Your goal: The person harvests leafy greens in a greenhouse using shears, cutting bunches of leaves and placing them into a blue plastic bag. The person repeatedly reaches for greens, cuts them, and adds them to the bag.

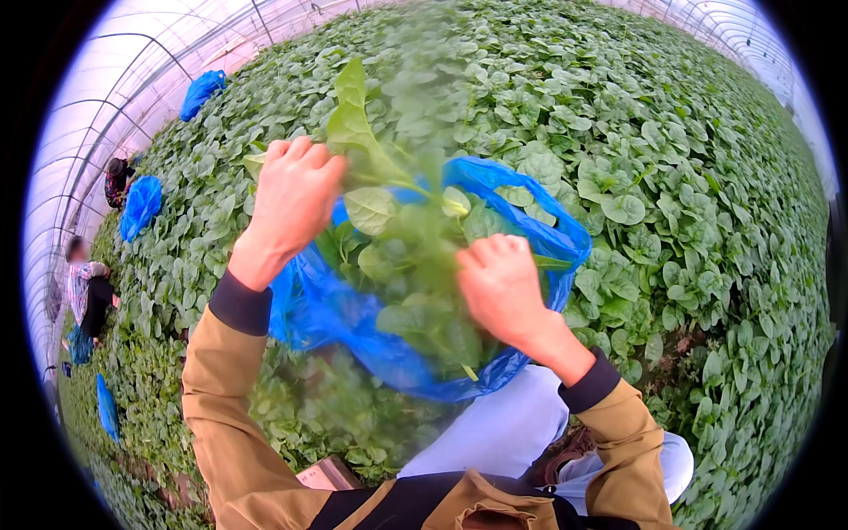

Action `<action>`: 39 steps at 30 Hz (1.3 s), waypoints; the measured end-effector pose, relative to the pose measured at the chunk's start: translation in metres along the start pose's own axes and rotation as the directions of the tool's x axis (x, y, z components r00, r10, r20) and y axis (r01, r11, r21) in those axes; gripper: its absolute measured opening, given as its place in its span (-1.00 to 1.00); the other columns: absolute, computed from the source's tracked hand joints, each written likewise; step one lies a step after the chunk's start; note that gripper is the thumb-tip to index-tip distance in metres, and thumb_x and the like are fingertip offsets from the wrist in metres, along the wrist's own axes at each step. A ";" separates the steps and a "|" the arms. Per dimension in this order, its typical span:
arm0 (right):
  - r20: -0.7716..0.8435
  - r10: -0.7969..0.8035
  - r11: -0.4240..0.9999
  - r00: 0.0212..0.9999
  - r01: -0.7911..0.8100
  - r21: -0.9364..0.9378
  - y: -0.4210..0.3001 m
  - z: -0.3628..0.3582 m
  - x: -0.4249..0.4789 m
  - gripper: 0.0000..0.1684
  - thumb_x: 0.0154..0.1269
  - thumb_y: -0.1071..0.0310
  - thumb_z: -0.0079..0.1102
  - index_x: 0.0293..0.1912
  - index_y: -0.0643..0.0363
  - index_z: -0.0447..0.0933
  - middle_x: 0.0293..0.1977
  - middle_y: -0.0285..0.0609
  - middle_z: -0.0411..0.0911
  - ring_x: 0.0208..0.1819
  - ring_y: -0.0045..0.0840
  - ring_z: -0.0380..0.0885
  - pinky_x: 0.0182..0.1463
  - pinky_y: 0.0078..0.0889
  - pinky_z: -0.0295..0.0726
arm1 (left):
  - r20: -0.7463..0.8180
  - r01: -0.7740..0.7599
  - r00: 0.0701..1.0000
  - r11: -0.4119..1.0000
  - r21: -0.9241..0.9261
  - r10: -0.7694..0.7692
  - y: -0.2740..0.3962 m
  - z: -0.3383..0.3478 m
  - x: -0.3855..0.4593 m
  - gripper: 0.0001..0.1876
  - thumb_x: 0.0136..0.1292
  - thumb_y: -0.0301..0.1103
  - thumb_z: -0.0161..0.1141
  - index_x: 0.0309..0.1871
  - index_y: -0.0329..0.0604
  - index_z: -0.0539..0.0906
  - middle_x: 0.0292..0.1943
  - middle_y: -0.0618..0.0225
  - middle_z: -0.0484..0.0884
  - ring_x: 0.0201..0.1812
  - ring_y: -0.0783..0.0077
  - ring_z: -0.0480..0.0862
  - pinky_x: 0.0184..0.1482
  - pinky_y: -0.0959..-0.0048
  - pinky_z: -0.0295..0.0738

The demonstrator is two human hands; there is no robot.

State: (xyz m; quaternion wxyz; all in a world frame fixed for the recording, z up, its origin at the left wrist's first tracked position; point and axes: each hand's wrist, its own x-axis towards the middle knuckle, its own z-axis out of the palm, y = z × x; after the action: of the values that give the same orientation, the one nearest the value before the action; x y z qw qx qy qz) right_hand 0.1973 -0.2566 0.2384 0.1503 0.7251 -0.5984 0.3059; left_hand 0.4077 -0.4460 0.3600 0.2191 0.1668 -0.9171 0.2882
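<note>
A blue plastic bag (331,311) lies gaping before me, partly over my leg. Broad-leaved greens (377,262) fill it, probably Malabar spinach. Above the bag's left side, my left hand (295,192) is curled around a leafy sprig (354,122), whose pale leaves show on both sides of the fist. My right hand (500,285) hangs over the bag's right part with its fingers curled down. What lies under those fingers is hidden, though a green stem shows just to the right. A blurred patch covers the middle of the view and the leaves there.
Dense leafy plants (623,205) surround me under a plastic-film tunnel (106,86). At the left are two people, one person (89,291) nearer and another person (118,182) farther off. Blue bags (140,207) sit among the plants. A box-like object (329,474) stands by my left side.
</note>
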 end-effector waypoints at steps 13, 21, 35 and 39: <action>-0.308 0.126 0.981 0.943 -0.071 0.182 0.032 -0.027 0.052 -0.66 0.06 0.43 0.40 -0.14 0.23 0.53 -0.24 -0.02 0.57 -0.12 -0.14 0.56 0.01 -0.15 0.51 | 0.163 0.084 0.986 0.909 -0.408 -0.018 0.045 -0.014 -0.007 -0.81 0.04 -0.55 0.27 -0.23 -0.18 0.67 -0.32 0.19 0.63 -0.22 0.08 0.59 -0.19 0.21 0.39; -0.275 0.625 0.573 0.730 -0.191 0.797 0.045 -0.006 0.044 -0.80 0.48 0.35 -0.04 -0.29 0.24 0.44 -0.43 -0.09 0.48 -0.41 -0.27 0.49 -0.23 -0.20 0.49 | 0.241 0.276 0.960 0.632 -0.724 -0.144 0.062 -0.021 -0.023 -0.83 0.11 -0.57 0.30 -0.20 -0.31 0.68 -0.43 0.20 0.59 -0.38 0.23 0.57 -0.31 0.35 0.41; 0.070 0.302 0.630 0.951 -0.254 0.734 0.015 -0.026 0.056 -0.61 0.34 0.26 0.28 0.05 0.30 0.56 -0.15 -0.02 0.66 -0.12 -0.25 0.63 0.05 -0.30 0.57 | 0.694 0.647 0.714 -0.460 -0.608 0.088 0.026 -0.021 -0.027 -0.73 0.29 -0.34 0.26 -0.03 -0.33 0.71 -0.35 0.38 0.69 -0.29 0.58 0.63 -0.13 0.56 0.50; 0.323 0.246 0.346 0.914 -0.394 0.851 0.001 -0.049 0.072 -0.72 0.36 0.32 0.22 -0.04 0.32 0.60 -0.18 0.06 0.67 -0.16 -0.17 0.64 -0.03 -0.29 0.58 | 0.661 0.659 0.720 -0.506 -0.556 0.210 0.035 -0.015 -0.025 -0.71 0.30 -0.31 0.28 -0.03 -0.34 0.71 -0.34 0.37 0.70 -0.30 0.59 0.64 -0.14 0.55 0.51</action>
State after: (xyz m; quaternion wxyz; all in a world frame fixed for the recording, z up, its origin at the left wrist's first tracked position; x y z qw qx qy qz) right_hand 0.1907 -0.2844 0.3207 -0.3681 0.5773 -0.4772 0.5509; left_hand 0.4183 -0.4052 0.3420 0.0655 0.2091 -0.6378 -0.7384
